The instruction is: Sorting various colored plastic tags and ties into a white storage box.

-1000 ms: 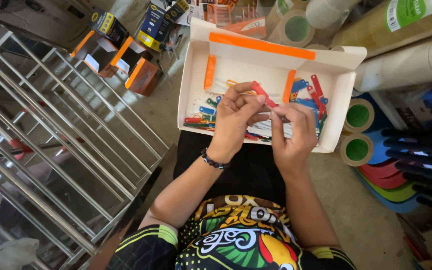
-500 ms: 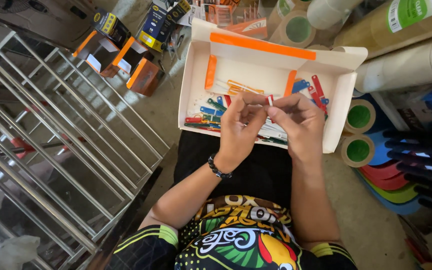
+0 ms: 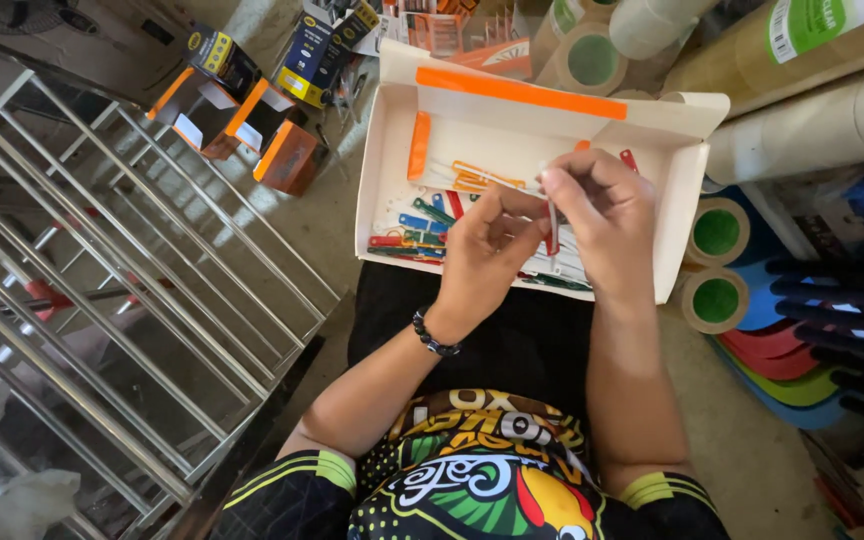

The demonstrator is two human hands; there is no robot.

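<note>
My right hand (image 3: 602, 215) and left hand (image 3: 487, 250) pinched a red strip (image 3: 552, 232) at frame centre, mid-sorting; placing it looked next.

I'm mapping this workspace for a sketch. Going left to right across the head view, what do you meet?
Metal wire rack → small orange-and-black boxes → open white box of coloured strips → left hand → red strip → right hand → green-cored tape rolls

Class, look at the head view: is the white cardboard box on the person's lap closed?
No. The white cardboard box lies open, its flap folded back, showing coloured strips inside, under the left hand and right hand.
</note>
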